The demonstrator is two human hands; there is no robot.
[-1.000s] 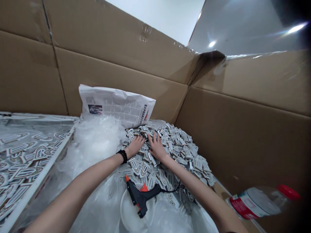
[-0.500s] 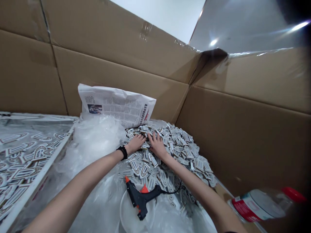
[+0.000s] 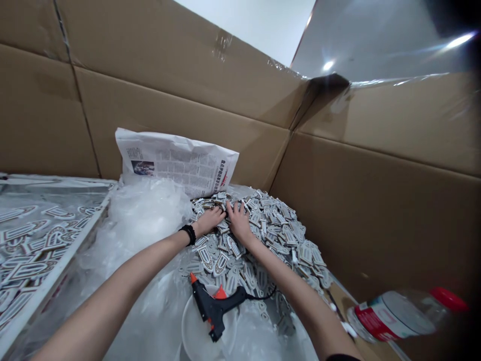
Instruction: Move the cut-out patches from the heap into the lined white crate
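A heap of small white and grey shield-shaped pieces [image 3: 278, 230] lies on clear plastic in the corner of cardboard walls. Both my hands rest on the heap's far left part. My left hand [image 3: 209, 219], with a black band on its wrist, lies palm down with fingers curled into the pieces. My right hand [image 3: 237, 221] lies just beside it, fingers spread flat over the pieces. Whether either hand grips a piece is hidden.
A black and orange glue gun [image 3: 214, 305] rests on a white plate [image 3: 190, 335] near me. A folded newspaper [image 3: 176, 161] leans on the cardboard wall [image 3: 376, 200]. A tray [image 3: 33, 245] of laid-out pieces is at left. A plastic bottle [image 3: 398, 312] lies at right.
Both hands stay on the heap, shifting slightly among the pieces. The view has drifted a little.
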